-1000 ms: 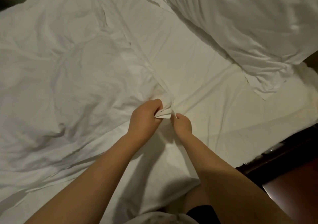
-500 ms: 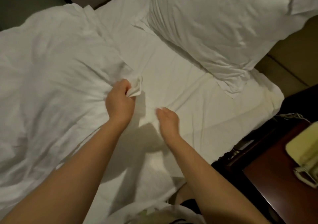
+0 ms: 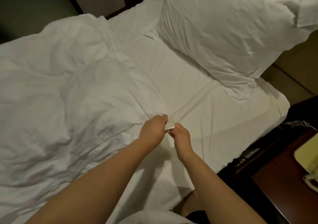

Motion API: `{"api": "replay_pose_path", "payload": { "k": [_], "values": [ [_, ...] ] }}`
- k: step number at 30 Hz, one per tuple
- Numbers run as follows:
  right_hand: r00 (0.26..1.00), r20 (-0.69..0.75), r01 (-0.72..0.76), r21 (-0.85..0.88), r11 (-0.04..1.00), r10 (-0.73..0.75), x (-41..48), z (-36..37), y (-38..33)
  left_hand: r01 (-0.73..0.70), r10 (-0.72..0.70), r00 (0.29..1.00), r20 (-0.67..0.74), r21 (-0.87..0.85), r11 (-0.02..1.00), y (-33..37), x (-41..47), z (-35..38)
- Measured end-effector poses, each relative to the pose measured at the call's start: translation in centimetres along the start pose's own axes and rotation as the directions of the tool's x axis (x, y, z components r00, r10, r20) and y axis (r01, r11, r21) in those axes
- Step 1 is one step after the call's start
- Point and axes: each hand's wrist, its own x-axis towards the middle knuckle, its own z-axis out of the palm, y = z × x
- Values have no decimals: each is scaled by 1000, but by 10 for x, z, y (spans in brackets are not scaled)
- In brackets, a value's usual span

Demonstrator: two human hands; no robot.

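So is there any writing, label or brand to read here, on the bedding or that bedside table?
None can be read. The duvet that the left hand and right hand grip, the pillow and the sheet are plain white. The pale object on the bedside table is too blurred to show any marking.

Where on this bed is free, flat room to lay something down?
The flat sheet between duvet and pillow is free, down to the edge by the nightstand. It is crowded where the left hand and right hand pinch the duvet corner.
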Motion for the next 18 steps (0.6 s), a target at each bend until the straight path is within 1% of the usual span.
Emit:
{"api": "replay_pose_path", "payload": {
  "k": [1, 3, 5, 7, 8, 10, 12, 13, 15, 17, 18],
  "values": [
    [1000, 7, -18, 51, 999, 18, 1, 2, 0, 6, -6, 1000, 10, 10, 1000, -1, 0, 2],
    [998, 26, -70, 206, 976, 66, 1, 4, 0, 11, -11, 999, 32, 27, 1000, -7, 0, 5],
    [993, 60, -120, 330, 936, 106, -1, 4, 1, -21, 21, 997, 69, 10, 1000, -12, -3, 5],
    [988, 87, -147, 329, 933, 125, 2, 3, -1, -36, 38, 995, 89, -26, 999, -11, -8, 7],
    [987, 100, -146, 272, 951, 123, 4, 3, -3, -20, 24, 995, 92, -43, 999, -10, -11, 10],
    [987, 125, -113, 94, 989, 101, 10, 5, -10, 28, -25, 998, 58, -63, 998, -10, -12, 11],
    [982, 166, -84, -55, 995, 92, 12, 6, -23, 55, -55, 999, 2, -111, 992, -14, -7, 9],
    [976, 185, -93, -114, 989, 113, 12, 6, -31, 50, -53, 998, -21, -146, 988, -16, -5, 6],
    [949, 229, -170, -203, 964, 216, 16, 4, -47, 16, -28, 998, -59, -194, 981, -18, -4, -1],
    [896, 281, -251, -318, 914, 343, 23, 6, -64, -10, -10, 996, -91, -217, 976, -18, -5, -8],
    [867, 296, -280, -374, 884, 400, 27, 11, -73, -3, -26, 993, -112, -255, 967, -18, -6, -11]
  ]
}}
